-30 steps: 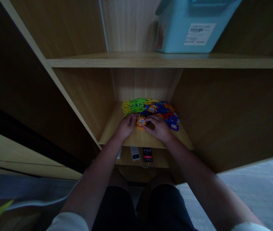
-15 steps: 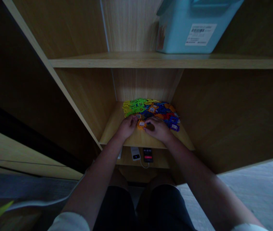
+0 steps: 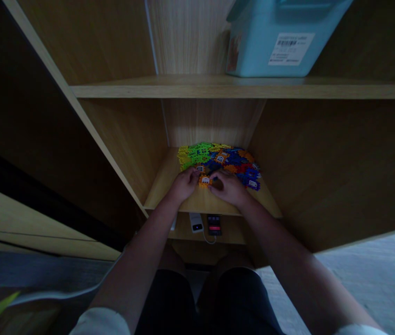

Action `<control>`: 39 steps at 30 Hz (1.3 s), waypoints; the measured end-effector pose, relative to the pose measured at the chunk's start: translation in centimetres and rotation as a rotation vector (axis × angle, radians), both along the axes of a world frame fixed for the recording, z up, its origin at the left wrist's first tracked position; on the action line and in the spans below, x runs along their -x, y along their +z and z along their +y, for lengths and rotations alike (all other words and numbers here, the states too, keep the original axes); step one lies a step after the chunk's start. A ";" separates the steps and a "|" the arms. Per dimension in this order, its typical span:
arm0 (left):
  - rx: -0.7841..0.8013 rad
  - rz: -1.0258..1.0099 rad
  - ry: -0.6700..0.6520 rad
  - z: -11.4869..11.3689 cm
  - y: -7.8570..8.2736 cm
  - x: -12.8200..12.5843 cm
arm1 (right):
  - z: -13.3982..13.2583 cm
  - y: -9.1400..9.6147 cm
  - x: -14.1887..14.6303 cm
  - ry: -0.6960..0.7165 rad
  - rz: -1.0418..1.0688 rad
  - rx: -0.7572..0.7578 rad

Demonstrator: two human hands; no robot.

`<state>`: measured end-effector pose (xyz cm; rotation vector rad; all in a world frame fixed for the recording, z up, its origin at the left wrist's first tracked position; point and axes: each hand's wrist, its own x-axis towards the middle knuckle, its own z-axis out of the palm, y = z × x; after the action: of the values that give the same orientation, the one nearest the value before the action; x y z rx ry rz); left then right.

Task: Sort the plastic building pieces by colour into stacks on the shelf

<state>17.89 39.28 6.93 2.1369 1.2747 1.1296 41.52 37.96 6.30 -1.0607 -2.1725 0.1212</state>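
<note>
A pile of colourful plastic building tiles point(image 3: 223, 160), green, yellow, blue, red and orange, lies at the back of a wooden shelf point(image 3: 169, 186). My left hand point(image 3: 182, 184) and my right hand point(image 3: 230, 187) meet at the front of the pile. Both pinch a small orange tile with a white window point(image 3: 204, 180) between their fingertips. The fingers of both hands are curled closed around it.
A light blue plastic bin with a barcode label point(image 3: 277, 37) stands on the shelf above. On the shelf below lie a white device with a cable point(image 3: 196, 223) and a black phone with a lit screen point(image 3: 213, 224). Wooden side panels close in the compartment.
Both hands have shifted slightly back toward the pile with the orange tile held between them. The tile has turned a little and looks smaller.
</note>
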 end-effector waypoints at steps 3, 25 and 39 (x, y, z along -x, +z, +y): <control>0.004 0.001 -0.001 -0.1 0.0 0.0 | 0.0 0.0 0.0 -0.003 -0.001 -0.001; -0.064 0.011 0.022 0.2 0.0 0.0 | 0.0 -0.1 -0.1 0.009 -0.007 0.009; -0.154 0.234 0.075 0.9 -0.9 0.1 | -0.1 -0.1 0.0 -0.021 0.003 -0.001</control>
<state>17.75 40.14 5.99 2.4122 1.4206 1.0625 41.49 37.86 6.20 -1.0817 -2.1577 0.1117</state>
